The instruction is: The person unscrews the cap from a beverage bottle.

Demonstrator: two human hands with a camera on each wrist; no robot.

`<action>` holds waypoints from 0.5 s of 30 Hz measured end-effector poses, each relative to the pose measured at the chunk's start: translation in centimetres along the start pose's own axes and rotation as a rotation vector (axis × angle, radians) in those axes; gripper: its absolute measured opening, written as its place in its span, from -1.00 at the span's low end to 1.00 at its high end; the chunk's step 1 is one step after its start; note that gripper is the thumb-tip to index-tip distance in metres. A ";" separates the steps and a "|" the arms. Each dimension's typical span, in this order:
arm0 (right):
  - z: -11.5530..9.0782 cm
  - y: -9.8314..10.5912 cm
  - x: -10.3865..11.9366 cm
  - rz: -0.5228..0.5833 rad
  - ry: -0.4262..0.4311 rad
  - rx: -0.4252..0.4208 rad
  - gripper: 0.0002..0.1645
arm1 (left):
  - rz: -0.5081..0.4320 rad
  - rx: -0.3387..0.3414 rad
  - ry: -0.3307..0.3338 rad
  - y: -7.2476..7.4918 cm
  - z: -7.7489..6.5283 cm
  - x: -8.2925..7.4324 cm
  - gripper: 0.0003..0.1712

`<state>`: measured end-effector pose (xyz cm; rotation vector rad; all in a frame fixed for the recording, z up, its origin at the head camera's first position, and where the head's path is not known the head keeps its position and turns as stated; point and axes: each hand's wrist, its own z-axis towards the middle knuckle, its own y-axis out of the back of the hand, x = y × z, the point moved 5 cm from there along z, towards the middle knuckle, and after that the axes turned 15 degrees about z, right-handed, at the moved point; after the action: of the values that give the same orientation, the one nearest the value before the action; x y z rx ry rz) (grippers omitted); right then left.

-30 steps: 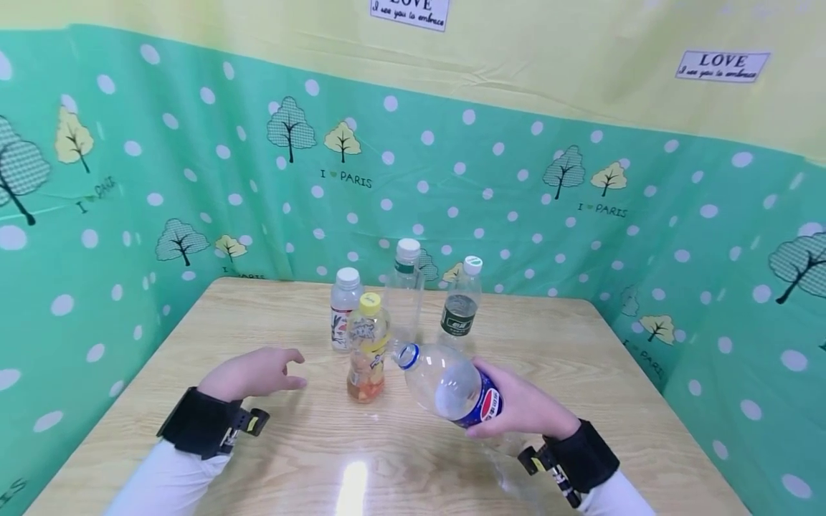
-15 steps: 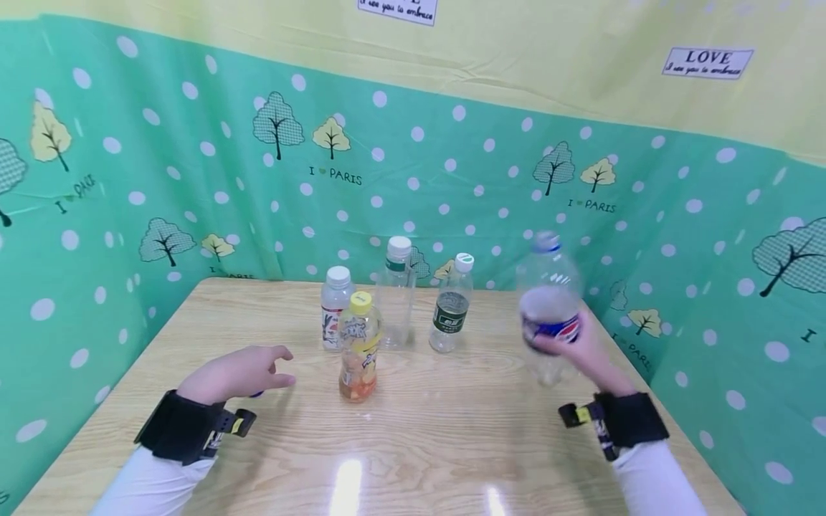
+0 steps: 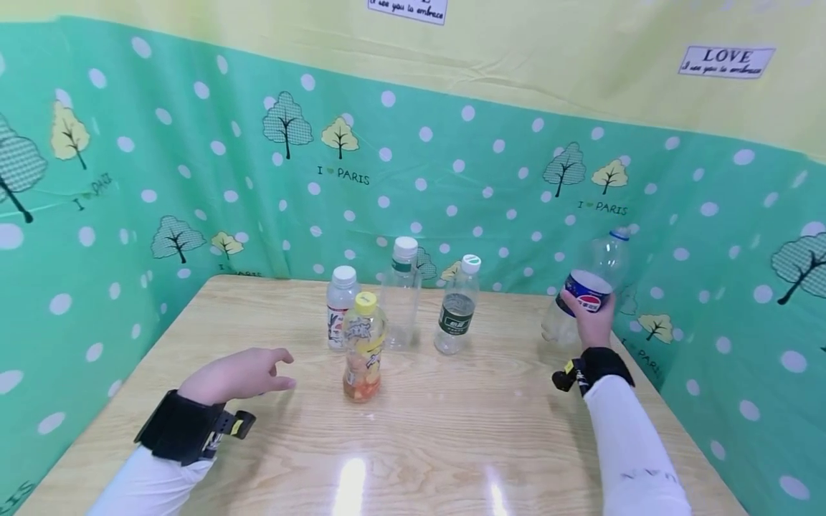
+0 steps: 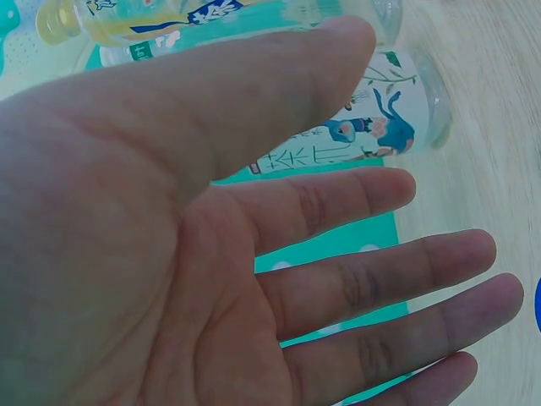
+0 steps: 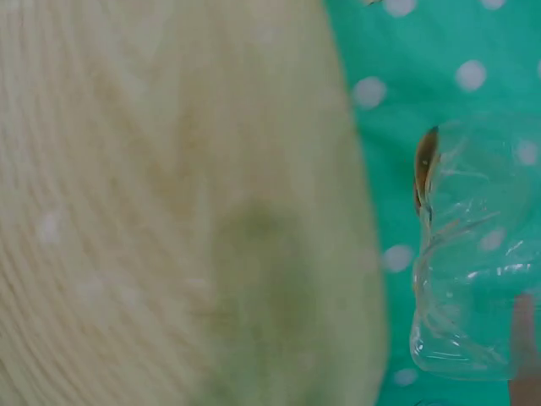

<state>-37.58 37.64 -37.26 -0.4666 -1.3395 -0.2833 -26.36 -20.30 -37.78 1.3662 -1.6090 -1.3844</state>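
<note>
My right hand (image 3: 595,321) grips a large clear cola bottle (image 3: 609,259) round its blue label, at the far right of the table. The bottle leans with its blue-ringed neck up and to the right; its clear base (image 5: 473,279) shows in the right wrist view against the curtain. My left hand (image 3: 235,376) hangs over the left side of the table, fingers apart and holding nothing. Nearest to it stand a yellow-capped bottle (image 3: 363,355) with some orange-red at its bottom and a white-capped bottle (image 3: 338,317), whose illustrated label (image 4: 389,127) shows past the left thumb.
Behind the yellow-capped bottle stands a tall clear bottle (image 3: 401,315) with a white cap. A green-labelled water bottle (image 3: 455,322) is to its right. The wooden table (image 3: 452,430) meets a green dotted curtain (image 3: 452,186) at the back and sides. A blue edge (image 4: 538,306) shows beside the left fingers.
My right hand has carried the cola bottle from the middle of the table to the far right, turning its neck from leftward to up and right. The left hand has barely moved.
</note>
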 end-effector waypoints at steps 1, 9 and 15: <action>0.2 0.1 -0.8 0.000 -0.009 -0.021 0.20 | -0.001 -0.002 0.001 0.0 0.0 0.0 -0.39; 0.0 0.9 -5.1 -0.090 -0.048 -0.107 0.26 | -0.036 0.006 0.003 -0.4 -0.4 0.2 -0.40; 0.3 0.4 -6.6 -0.120 -0.056 -0.033 0.35 | -0.042 -0.002 0.011 -0.4 -0.7 0.7 -0.40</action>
<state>-39.12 37.65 -43.72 -0.4253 -1.4218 -0.3940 -25.76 -21.12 -38.06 1.4110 -1.5797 -1.4002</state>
